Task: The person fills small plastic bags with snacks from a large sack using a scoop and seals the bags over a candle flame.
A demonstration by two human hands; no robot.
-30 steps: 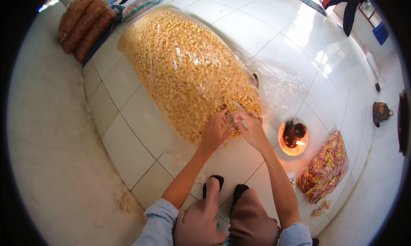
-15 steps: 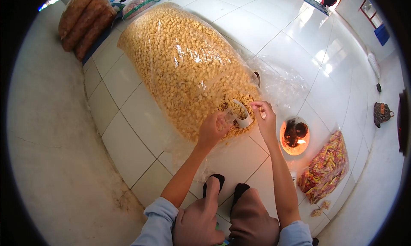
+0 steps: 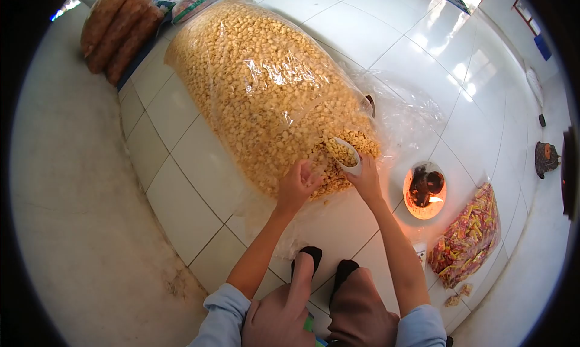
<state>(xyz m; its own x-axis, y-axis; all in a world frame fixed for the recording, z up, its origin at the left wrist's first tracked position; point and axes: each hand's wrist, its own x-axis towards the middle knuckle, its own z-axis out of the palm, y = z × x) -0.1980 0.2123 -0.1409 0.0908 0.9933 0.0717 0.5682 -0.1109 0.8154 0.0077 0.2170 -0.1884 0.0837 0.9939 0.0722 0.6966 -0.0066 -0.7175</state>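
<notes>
A large clear plastic bag (image 3: 260, 87) full of small yellow snacks lies on the tiled floor. At its open near end, my right hand (image 3: 364, 173) is closed around a white scoop (image 3: 352, 166) with snacks in it. Just left of the scoop, my left hand (image 3: 299, 181) has its fingers curled around a small clear plastic bag (image 3: 315, 164), which is hard to make out against the snacks.
A plate (image 3: 425, 190) with a small flame and a dark cup-like object stands to the right. Beyond it lies a bag of red and yellow packets (image 3: 465, 238). Long brown filled bags (image 3: 118, 36) lean at the upper left. Crumpled clear plastic (image 3: 405, 111) spreads beside the big bag.
My right hand, apart from the scoop half a second ago, has taken hold of it, and the scoop holds snacks. The view has shifted slightly. The dark-clothed figure at the upper right has mostly left view.
</notes>
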